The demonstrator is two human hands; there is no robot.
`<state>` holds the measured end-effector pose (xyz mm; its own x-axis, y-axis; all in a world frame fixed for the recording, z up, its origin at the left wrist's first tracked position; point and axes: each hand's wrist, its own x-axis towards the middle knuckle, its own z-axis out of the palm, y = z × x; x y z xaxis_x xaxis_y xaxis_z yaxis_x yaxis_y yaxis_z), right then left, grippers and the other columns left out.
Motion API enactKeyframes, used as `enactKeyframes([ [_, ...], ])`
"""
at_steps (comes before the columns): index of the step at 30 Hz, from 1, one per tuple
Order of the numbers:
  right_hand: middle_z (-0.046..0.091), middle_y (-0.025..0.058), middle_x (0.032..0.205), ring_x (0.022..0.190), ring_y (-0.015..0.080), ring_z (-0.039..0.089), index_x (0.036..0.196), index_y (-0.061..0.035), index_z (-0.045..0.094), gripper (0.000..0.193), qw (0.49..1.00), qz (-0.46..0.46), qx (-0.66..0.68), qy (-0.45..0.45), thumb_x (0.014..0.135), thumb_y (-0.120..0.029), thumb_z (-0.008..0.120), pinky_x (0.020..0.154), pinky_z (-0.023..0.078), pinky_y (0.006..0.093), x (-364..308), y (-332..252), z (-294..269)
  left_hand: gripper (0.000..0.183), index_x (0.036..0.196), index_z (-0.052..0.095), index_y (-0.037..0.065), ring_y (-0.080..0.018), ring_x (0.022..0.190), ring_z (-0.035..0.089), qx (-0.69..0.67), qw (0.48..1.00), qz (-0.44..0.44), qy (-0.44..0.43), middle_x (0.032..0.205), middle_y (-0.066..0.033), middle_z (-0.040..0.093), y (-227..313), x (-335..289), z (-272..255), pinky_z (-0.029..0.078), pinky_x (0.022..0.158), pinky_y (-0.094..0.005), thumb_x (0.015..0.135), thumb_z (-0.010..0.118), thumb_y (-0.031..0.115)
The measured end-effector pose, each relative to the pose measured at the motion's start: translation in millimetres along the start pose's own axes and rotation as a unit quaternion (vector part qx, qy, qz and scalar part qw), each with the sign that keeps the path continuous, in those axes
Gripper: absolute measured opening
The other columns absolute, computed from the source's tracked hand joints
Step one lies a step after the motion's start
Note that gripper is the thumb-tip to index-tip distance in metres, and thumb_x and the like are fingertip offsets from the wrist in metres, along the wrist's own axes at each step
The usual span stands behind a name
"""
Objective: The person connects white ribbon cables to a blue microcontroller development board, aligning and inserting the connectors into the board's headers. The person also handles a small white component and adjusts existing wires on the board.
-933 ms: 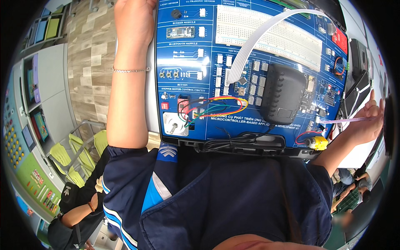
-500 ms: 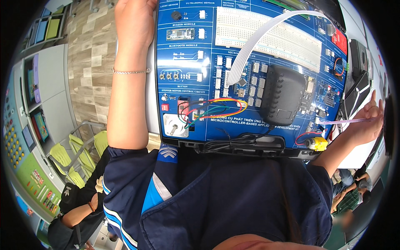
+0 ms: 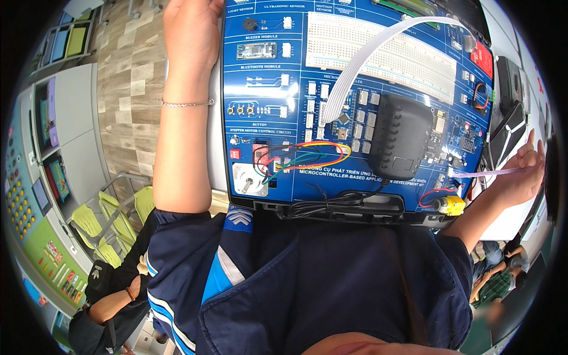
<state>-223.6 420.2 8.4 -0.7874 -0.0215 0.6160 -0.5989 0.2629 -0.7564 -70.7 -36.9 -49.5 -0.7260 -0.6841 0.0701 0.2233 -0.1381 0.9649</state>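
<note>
A blue microcontroller training board [image 3: 266, 77] in a black case lies right in front of my body. My left hand [image 3: 192, 29] is beside its far left edge; its fingers run out of the picture at the top. Over at the right, my right hand [image 3: 528, 168] has its fingers partly curled on a thin purple-and-white cable [image 3: 491, 173]. That cable stretches taut from a small connector at the board's lower right. A black power adapter [image 3: 401, 136] rests on the board, its coiled cord [image 3: 325, 204] on the near edge. A grey ribbon cable [image 3: 367, 59] arches over the white breadboard [image 3: 384, 56].
A yellow geared motor [image 3: 449, 205] sits at the near right corner, a stepper motor [image 3: 248, 179] at the near left. Black devices [image 3: 507, 80] lie on the white table to the right. Green chairs [image 3: 115, 219] and a person in black [image 3: 112, 302] are at left.
The board appears very slightly lower in the picture. Both hands hold nearly the same places, and the purple-and-white cable is still stretched to my right hand.
</note>
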Motion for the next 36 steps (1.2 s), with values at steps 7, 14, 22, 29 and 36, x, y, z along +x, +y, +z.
enactKeyframes([
  [7, 0.041, 0.0060, 0.064, 0.070, 0.0209, 0.053, 0.120, 0.0270, 0.051, 0.044, 1.000, -0.019, 0.007, -0.009, 0.104, -0.012, 0.038, 0.117, 0.035, 0.0643, 2.9, 10.7, -10.0, 0.023, 0.115, 0.063, -0.004, -0.0080, 0.076, 0.059, -0.002, 1.000, 0.002, 0.001, 0.084, 0.0001, 0.062, 0.5, -0.2, 0.0, 0.049, 0.070, -0.0220, 0.103, 0.056, 0.014],
  [14, 0.041, 0.0057, 0.064, 0.070, 0.0209, 0.054, 0.120, 0.0277, 0.051, 0.046, 1.000, -0.016, -0.014, 0.002, 0.105, -0.014, 0.038, 0.118, 0.034, 0.0650, 2.5, 6.2, -4.5, 0.023, 0.115, 0.064, -0.004, -0.0080, 0.077, 0.059, -0.001, 1.000, 0.002, -0.001, 0.085, 0.0004, 0.062, 1.3, -1.9, 0.6, 0.049, 0.071, -0.0221, 0.103, 0.056, 0.014],
  [22, 0.040, 0.0065, 0.064, 0.069, 0.0221, 0.052, 0.121, 0.0264, 0.053, 0.044, 1.000, -0.023, 0.006, -0.005, 0.105, -0.011, 0.036, 0.116, 0.035, 0.0669, 3.3, 12.7, -10.9, 0.023, 0.116, 0.064, -0.004, -0.0082, 0.078, 0.058, 0.000, 1.000, -0.002, 0.005, 0.086, 0.0002, 0.062, 1.5, -1.6, 0.6, 0.049, 0.072, -0.0222, 0.103, 0.057, 0.013],
  [29, 0.039, 0.0061, 0.064, 0.070, 0.0234, 0.054, 0.117, 0.0247, 0.058, 0.039, 0.999, -0.012, 0.048, -0.011, 0.103, -0.005, 0.037, 0.115, 0.036, 0.0684, 7.7, 21.3, -20.5, 0.023, 0.116, 0.063, -0.005, -0.0085, 0.077, 0.059, -0.001, 1.000, 0.000, 0.007, 0.086, -0.0003, 0.062, 2.2, -1.5, 2.1, 0.049, 0.071, -0.0224, 0.102, 0.056, 0.013],
  [36, 0.039, 0.0057, 0.064, 0.070, 0.0228, 0.054, 0.118, 0.0214, 0.060, 0.038, 0.998, -0.007, 0.060, -0.015, 0.102, -0.004, 0.036, 0.114, 0.037, 0.0693, 9.0, 23.8, -23.2, 0.023, 0.116, 0.063, -0.005, -0.0084, 0.078, 0.059, -0.005, 1.000, 0.000, -0.001, 0.086, -0.0004, 0.062, -0.2, -0.5, 0.1, 0.049, 0.071, -0.0221, 0.103, 0.056, 0.013],
])
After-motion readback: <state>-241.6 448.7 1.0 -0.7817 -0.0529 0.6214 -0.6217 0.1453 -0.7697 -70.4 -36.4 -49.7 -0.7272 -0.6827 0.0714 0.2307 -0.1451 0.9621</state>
